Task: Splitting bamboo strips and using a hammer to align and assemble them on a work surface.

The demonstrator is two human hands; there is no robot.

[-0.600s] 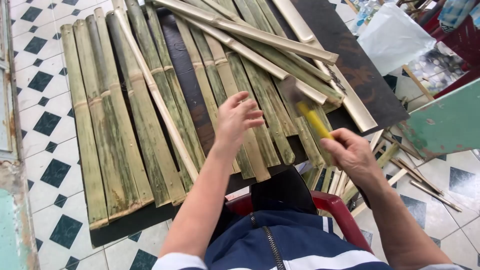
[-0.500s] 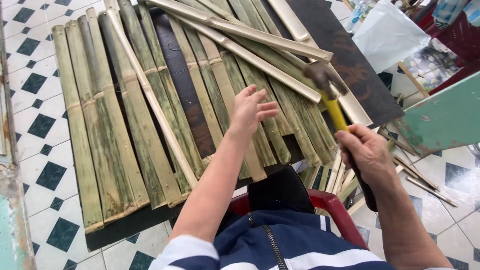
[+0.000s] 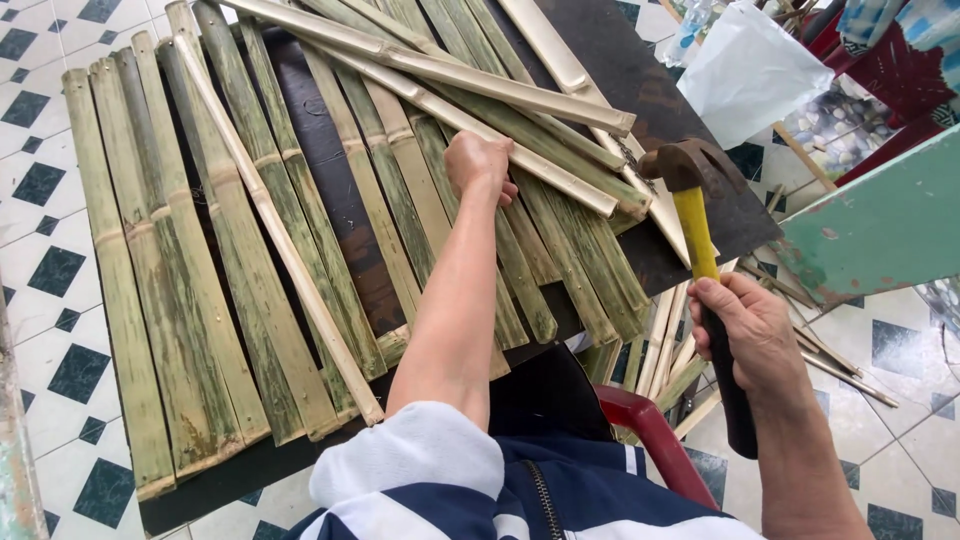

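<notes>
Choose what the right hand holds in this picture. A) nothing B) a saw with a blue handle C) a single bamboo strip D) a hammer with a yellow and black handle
D: the right hand grips the black lower part of the hammer, its head raised over the bamboo strips.

Floor [image 3: 40, 260]: white tiles with dark diamond insets. Daylight, even. Red chair [image 3: 650, 430] and worn green panel [image 3: 880, 230] (paint chipped) stand nearby.

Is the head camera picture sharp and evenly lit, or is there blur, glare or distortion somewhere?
Head view: soft even daylight, weak shadows; bamboo slats and hammer sharp, no clear motion blur; white plastic bag bright, nearly washed out; wide lens bends the slats slightly at the left edge.
</notes>
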